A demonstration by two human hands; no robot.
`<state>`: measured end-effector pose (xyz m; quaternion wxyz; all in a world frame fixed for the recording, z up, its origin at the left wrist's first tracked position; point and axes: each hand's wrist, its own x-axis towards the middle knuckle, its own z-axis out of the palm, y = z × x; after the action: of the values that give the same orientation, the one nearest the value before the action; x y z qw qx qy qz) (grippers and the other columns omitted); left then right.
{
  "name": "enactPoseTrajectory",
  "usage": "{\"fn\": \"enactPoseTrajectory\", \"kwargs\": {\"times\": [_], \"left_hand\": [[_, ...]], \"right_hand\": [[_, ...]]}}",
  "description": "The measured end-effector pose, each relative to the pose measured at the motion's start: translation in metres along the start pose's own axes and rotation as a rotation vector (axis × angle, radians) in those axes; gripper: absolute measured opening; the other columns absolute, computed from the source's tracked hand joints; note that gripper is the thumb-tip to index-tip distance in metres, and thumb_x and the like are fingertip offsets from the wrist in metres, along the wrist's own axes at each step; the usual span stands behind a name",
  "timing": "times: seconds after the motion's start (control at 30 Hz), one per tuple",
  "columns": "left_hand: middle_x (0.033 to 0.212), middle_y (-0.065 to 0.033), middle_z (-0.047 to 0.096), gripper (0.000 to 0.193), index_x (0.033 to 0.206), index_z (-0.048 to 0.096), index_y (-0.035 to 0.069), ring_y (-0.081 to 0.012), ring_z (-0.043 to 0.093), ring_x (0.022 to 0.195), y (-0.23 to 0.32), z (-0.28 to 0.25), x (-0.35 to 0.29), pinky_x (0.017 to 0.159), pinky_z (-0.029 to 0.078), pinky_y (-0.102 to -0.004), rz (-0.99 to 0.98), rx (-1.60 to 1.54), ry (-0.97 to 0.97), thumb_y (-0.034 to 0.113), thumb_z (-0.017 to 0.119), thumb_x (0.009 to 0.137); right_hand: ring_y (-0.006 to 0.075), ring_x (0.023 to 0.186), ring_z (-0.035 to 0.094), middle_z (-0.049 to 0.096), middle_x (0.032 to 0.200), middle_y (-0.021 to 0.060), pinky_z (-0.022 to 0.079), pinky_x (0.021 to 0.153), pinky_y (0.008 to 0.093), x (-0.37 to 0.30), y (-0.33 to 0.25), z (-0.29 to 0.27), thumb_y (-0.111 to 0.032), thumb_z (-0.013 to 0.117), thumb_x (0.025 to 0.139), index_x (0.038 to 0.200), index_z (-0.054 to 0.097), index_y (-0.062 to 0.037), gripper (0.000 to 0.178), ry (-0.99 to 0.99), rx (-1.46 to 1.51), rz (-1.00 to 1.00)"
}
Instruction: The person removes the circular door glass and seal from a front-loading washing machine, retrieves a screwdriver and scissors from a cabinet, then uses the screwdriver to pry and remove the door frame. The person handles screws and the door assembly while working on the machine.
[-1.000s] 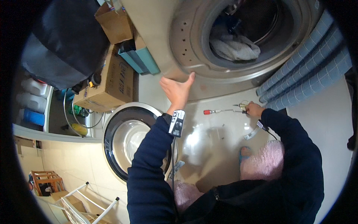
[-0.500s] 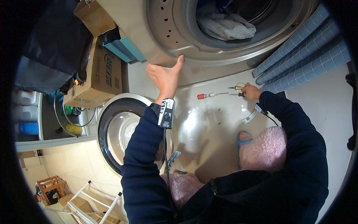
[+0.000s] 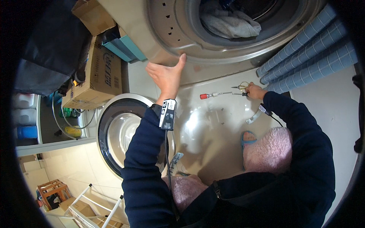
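My left hand (image 3: 165, 77) is open, thumb stretched up, its palm side at the lower left edge of the washing machine front (image 3: 207, 68). On the floor to the right, my right hand (image 3: 255, 91) is closed, fingertips down among the tools. Beside them lie scissors with gold-coloured handles (image 3: 243, 87) and a black tool handle (image 3: 244, 94); which of these the fingers hold is partly hidden. Left of them rests a screwdriver with a red-ended, clear handle (image 3: 208, 95). Grey cloth (image 3: 232, 23) hangs at the lip of the open drum.
The washer's round door (image 3: 104, 133) hangs open at my left. Cardboard box (image 3: 99, 70), teal bin (image 3: 123, 48) and shelf with bottles (image 3: 27, 116) stand beyond it. A blue checked curtain (image 3: 304, 60) is on the right. Small dark bits (image 3: 222, 123) lie on the floor.
The view has shifted slightly. Both hands stay in nearly the same places, the left on the washer front, the right at the tools.
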<state>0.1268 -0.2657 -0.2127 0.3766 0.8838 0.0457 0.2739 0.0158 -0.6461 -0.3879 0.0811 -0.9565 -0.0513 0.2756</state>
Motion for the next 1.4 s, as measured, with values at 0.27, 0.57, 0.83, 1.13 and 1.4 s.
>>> {"fn": "enactPoseTrajectory", "kwargs": {"times": [0.27, 0.57, 0.83, 1.13, 1.4], "left_hand": [[0.101, -0.0252, 0.045, 0.085, 0.099, 0.040, -0.012, -0.0383, 0.043, 0.099, 0.001, -0.004, 0.001, 0.088, 0.036, -0.0442, -0.024, 0.001, -0.033, 0.051, 0.081, 0.058], [0.104, -0.0250, 0.043, 0.089, 0.104, 0.038, -0.012, -0.0374, 0.042, 0.102, 0.003, -0.006, 0.000, 0.090, 0.036, -0.0433, -0.030, -0.017, -0.041, 0.051, 0.080, 0.058], [0.104, -0.0248, 0.044, 0.091, 0.104, 0.038, -0.013, -0.0378, 0.042, 0.103, 0.000, -0.003, 0.000, 0.090, 0.036, -0.0430, -0.029, 0.003, -0.038, 0.055, 0.078, 0.059], [0.103, -0.0253, 0.044, 0.091, 0.104, 0.037, -0.013, -0.0375, 0.042, 0.102, 0.003, -0.004, -0.001, 0.091, 0.035, -0.0429, -0.023, 0.020, -0.014, 0.056, 0.077, 0.060], [0.103, -0.0255, 0.043, 0.093, 0.106, 0.036, -0.013, -0.0377, 0.042, 0.102, 0.001, -0.003, -0.001, 0.090, 0.036, -0.0432, -0.031, 0.015, -0.025, 0.055, 0.077, 0.060]], "right_hand": [[0.0376, 0.088, 0.058, 0.054, 0.104, 0.0277, 0.048, 0.081, 0.0425, -0.001, -0.007, -0.006, -0.016, 0.060, 0.072, 0.084, 0.066, -0.0050, 0.018, 0.014, -0.005, -0.014], [0.0346, 0.095, 0.055, 0.059, 0.097, 0.0205, 0.047, 0.082, 0.0391, -0.003, -0.012, -0.011, -0.016, 0.060, 0.071, 0.086, 0.066, -0.0056, 0.019, -0.029, -0.004, 0.014], [0.0302, 0.097, 0.056, 0.065, 0.092, 0.0157, 0.048, 0.079, 0.0384, -0.004, -0.018, -0.017, -0.020, 0.055, 0.076, 0.091, 0.069, -0.0067, 0.025, -0.054, -0.118, -0.015], [0.0306, 0.096, 0.057, 0.065, 0.090, 0.0168, 0.048, 0.081, 0.0378, -0.007, -0.020, -0.018, -0.020, 0.055, 0.076, 0.087, 0.069, -0.0070, 0.022, -0.002, -0.100, -0.025], [0.0304, 0.101, 0.055, 0.064, 0.097, 0.0166, 0.047, 0.084, 0.0382, -0.001, -0.015, -0.012, -0.018, 0.055, 0.078, 0.091, 0.069, -0.0087, 0.021, -0.050, -0.102, 0.011]]}}
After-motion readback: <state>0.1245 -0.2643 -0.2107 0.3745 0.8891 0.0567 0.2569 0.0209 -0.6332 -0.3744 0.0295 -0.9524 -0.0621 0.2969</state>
